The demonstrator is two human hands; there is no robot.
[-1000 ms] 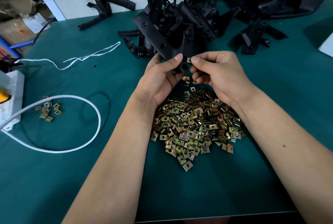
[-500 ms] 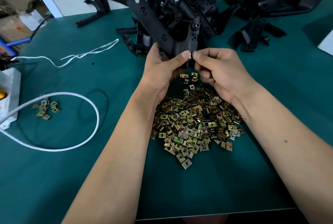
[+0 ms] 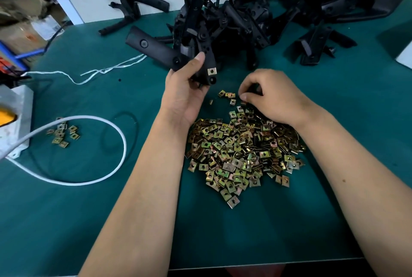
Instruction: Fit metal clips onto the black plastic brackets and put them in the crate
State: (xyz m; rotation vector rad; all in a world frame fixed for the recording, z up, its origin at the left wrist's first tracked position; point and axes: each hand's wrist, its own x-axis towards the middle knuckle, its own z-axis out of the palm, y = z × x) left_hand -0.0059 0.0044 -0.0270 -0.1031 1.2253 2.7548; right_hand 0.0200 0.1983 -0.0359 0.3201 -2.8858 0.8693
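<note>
My left hand [image 3: 186,89] grips a black plastic bracket [image 3: 156,48] above the green table, its long arm pointing up and left. One brass-coloured metal clip [image 3: 212,71] sits fitted on the bracket's lower tab. My right hand [image 3: 270,96] is lowered at the far edge of a big heap of loose metal clips [image 3: 243,149], fingers curled, fingertips pinching at a clip there; whether it holds one is hidden. A pile of black brackets [image 3: 240,15] lies behind the hands. No crate is in view.
A second small group of clips [image 3: 63,132] lies at the left inside a loop of white cable [image 3: 120,142]. A white box [image 3: 15,120] sits at the left edge, with white string [image 3: 107,70] beyond it. The table's front edge [image 3: 256,265] runs below my forearms.
My right hand left the bracket and dropped to the clip heap. My left hand turned the bracket so its long arm swings left, with the fitted clip now showing.
</note>
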